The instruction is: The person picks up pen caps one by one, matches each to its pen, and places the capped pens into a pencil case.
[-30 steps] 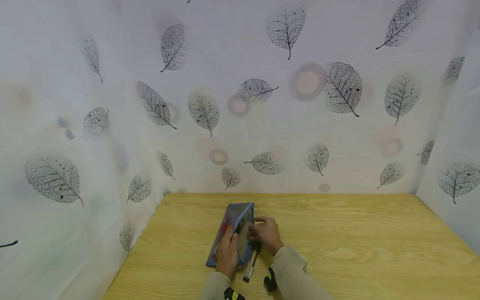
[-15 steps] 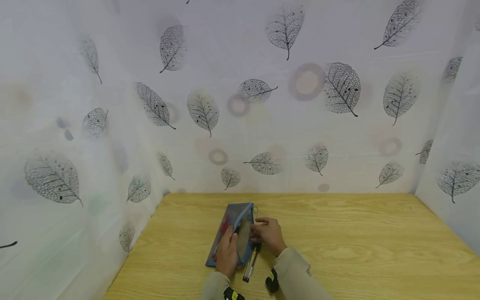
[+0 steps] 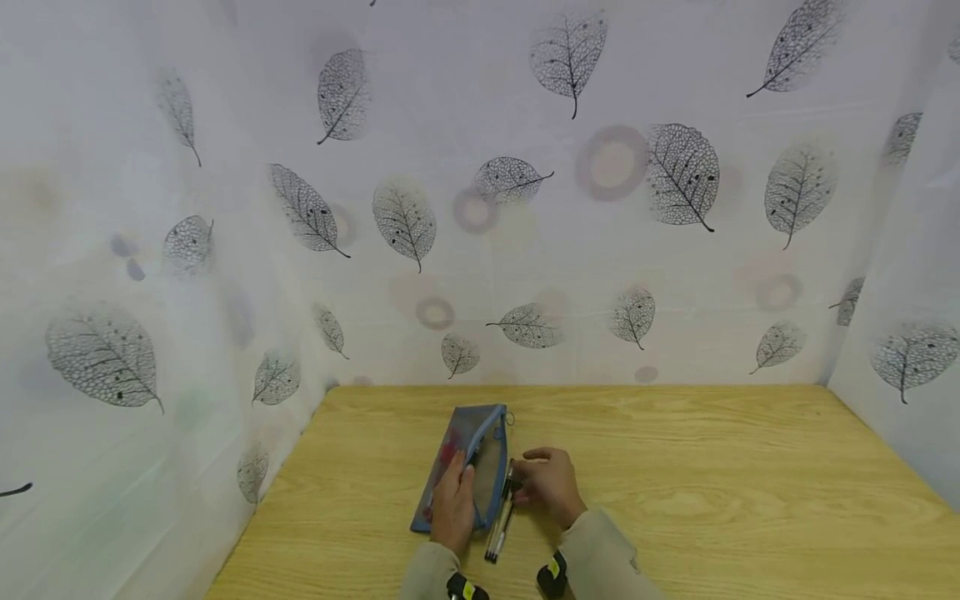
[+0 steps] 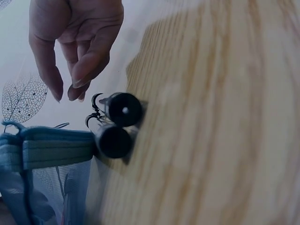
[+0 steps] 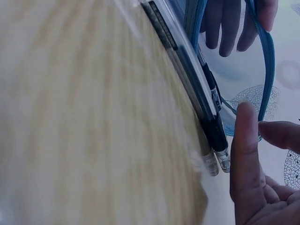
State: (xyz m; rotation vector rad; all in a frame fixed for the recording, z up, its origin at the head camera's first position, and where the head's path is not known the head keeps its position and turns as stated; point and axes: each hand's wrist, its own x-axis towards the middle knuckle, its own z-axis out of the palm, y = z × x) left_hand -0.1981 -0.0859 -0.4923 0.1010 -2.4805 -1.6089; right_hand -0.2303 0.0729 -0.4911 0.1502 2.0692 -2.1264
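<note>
A mesh zip pouch (image 3: 495, 467) with blue trim lies on the table with its zipped side gaping. Some red and dark items show dimly within it. My left hand (image 3: 453, 504) rests on the pouch and holds its near zip edge between thumb and fingers. Two clear pens (image 3: 499, 529) with black parts lie side by side along the pouch's right side; the left wrist view shows their dark ends (image 4: 123, 110) close up. Just right of them is my right hand (image 3: 551, 483), its thumb and forefinger apart with nothing between them.
The wood-grain table (image 3: 712, 483) extends to the right of the hands. White sheeting with a leaf print (image 3: 570, 250) stands along the table's back and sides. A small ring (image 3: 511, 418) hangs at the pouch's far corner.
My right hand has drawn back from the pouch's open edge, to the right and slightly toward me, and the pouch's mouth shows wider. My left hand keeps its place on the pouch.
</note>
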